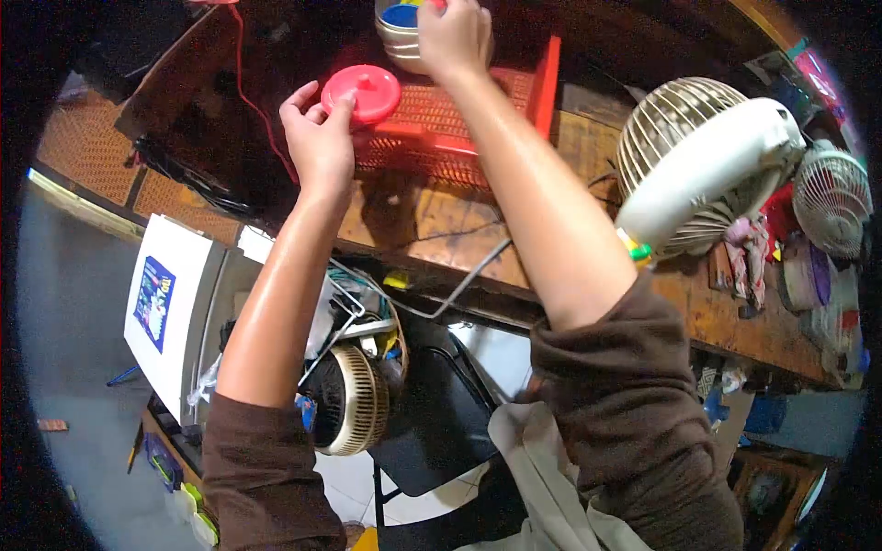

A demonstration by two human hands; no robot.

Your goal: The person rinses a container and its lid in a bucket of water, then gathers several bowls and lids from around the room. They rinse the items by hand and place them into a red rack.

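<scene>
My left hand [319, 138] pinches a round red lid [363, 95] with a small knob, holding it over the near edge of a red perforated plastic basket [432, 151]. Further up, my right hand [455, 39] is closed, with a bit of a small red thing [439, 4] showing at its fingers by the top edge of the view; its kind I cannot tell. Right beside that hand is a cream round container [397, 44] with blue and yellow showing inside its mouth. My right wrist and forearm pass over the basket.
The basket rests on a wooden table [459, 243]. A large white fan [698, 174] and a smaller fan [831, 197] stand at the right. Below are a black chair [432, 413], a fan head [363, 404] among cables, and a white box [170, 312]. A red cord [241, 83] hangs at upper left.
</scene>
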